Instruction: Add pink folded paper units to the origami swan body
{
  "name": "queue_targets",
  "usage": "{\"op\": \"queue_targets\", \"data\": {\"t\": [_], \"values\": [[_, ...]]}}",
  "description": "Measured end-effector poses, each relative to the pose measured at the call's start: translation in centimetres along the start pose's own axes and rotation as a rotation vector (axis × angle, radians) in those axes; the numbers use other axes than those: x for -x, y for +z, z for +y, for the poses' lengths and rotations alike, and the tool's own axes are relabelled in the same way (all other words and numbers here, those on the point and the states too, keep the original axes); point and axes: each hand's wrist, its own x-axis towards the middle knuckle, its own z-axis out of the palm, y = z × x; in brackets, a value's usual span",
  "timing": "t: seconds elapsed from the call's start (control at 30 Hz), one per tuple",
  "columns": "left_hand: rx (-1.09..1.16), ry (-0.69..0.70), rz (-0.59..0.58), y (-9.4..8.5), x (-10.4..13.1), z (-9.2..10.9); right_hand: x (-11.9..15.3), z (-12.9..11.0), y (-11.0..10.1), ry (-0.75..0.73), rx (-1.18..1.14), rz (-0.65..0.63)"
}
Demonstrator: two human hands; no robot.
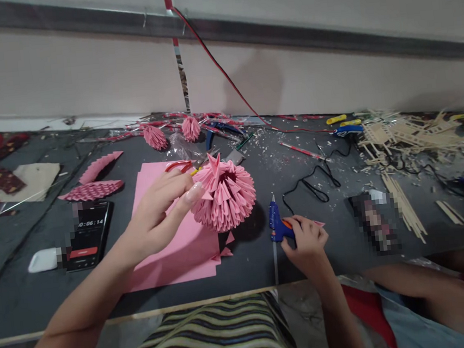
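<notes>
At the near middle of the dark bench (248, 275), a round pink paper piece (227, 210) is held at its left side by the thumb and fingers of the left hand (163, 208), above the right edge of some pink sheets (175, 268). To its right, a blue glue gun (276, 224) is gripped by the right hand (309, 243), its nozzle being pointed toward the far side. A narrow strip of dark surface is seen between the two, and a wider stretch on the gun's far right is crossed by a black cord (313, 188). From the gun, a pale glue stick (275, 263) is extended to the near edge. Small pink triangles (228, 251) are scattered just nearer than the round piece, whose contact with the bench cannot be judged. The gun's trigger is covered by the right fingers, so whether it is pressed cannot be made out. Red handles (179, 166) are partly hidden beyond the left hand; farther right, a dark object (371, 220) is blurred, and another person's arm and leg are cut off by the right edge.
</notes>
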Motion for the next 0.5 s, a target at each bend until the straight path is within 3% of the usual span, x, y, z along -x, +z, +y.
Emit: {"op": "queue_targets", "data": {"t": [0.1, 0.3, 0.4, 0.5], "values": [[-0.017, 0.039, -0.023, -0.1, 0.0, -0.1, -1.2, -0.2, -0.3, -0.045, 0.006, -0.021], [-0.090, 0.020, -0.031, 0.0, 0.0, -0.3, -3.0, 1.7, -0.6, -0.210, -0.176, -0.193], [-0.062, -0.012, -0.026, 0.1, -0.1, -0.4, -3.4, 2.2, -0.8, -0.166, -0.212, -0.140], [0.012, -0.099, -0.022, 0.2, -0.1, -0.4, -3.4, 2.0, -1.7, -0.066, -0.300, -0.009]]}}
